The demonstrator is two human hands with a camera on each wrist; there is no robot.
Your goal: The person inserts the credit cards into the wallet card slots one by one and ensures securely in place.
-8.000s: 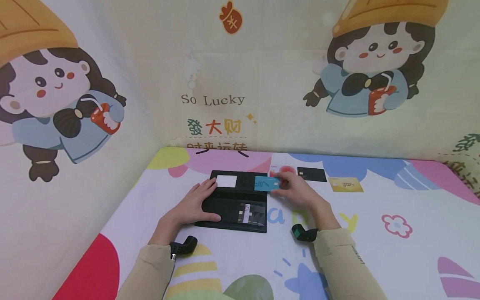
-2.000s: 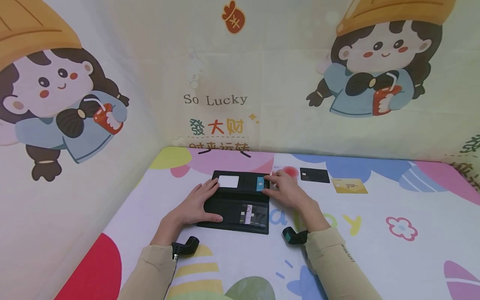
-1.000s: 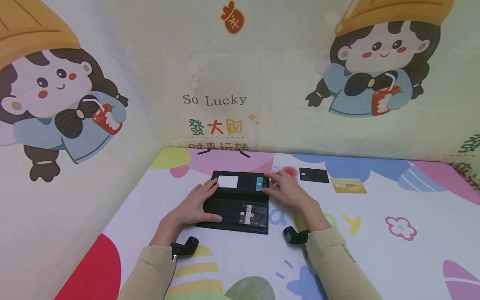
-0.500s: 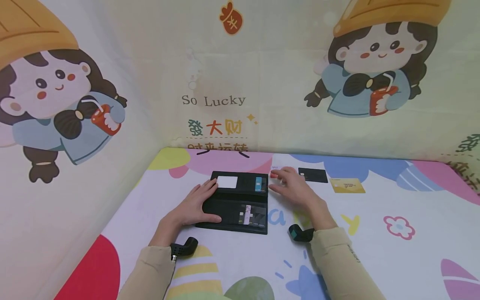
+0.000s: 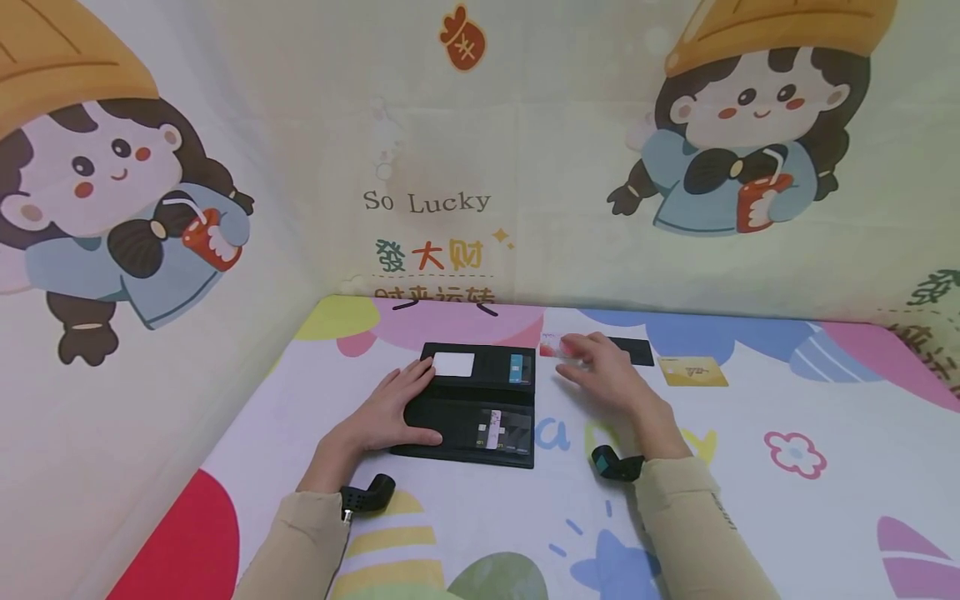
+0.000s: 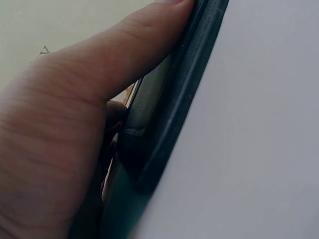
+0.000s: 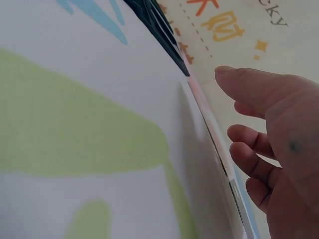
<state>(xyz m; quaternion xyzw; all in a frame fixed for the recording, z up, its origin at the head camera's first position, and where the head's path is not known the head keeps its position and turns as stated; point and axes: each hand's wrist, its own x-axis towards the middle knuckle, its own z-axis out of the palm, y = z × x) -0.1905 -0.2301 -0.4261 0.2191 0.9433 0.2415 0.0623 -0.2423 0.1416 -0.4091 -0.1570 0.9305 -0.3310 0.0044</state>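
An opened black wallet (image 5: 442,417) lies flat on the table. My left hand (image 5: 386,412) rests on its left side with fingers spread, and the left wrist view has the thumb (image 6: 134,45) along the wallet's edge. In the upper right pocket a blue card (image 5: 516,368) is tucked, part of it showing; a white panel (image 5: 453,364) is to its left. The lower flap's pockets hold dark cards (image 5: 513,432). My right hand (image 5: 611,379) hovers over a red-and-white card (image 5: 551,344), partly covering it; its loosely bent fingers hold nothing in the right wrist view.
A black card (image 5: 637,351), partly behind the right hand, and a gold card (image 5: 693,372) lie on the table to the right. The table cover (image 5: 795,400) is brightly printed, and a cartoon-printed cloth wall (image 5: 555,208) rises behind it.
Over eight seconds the blue card has gone from the right hand into the wallet's upper pocket. The right hand then let go and moved right, over the red-and-white card. The left hand stays put.
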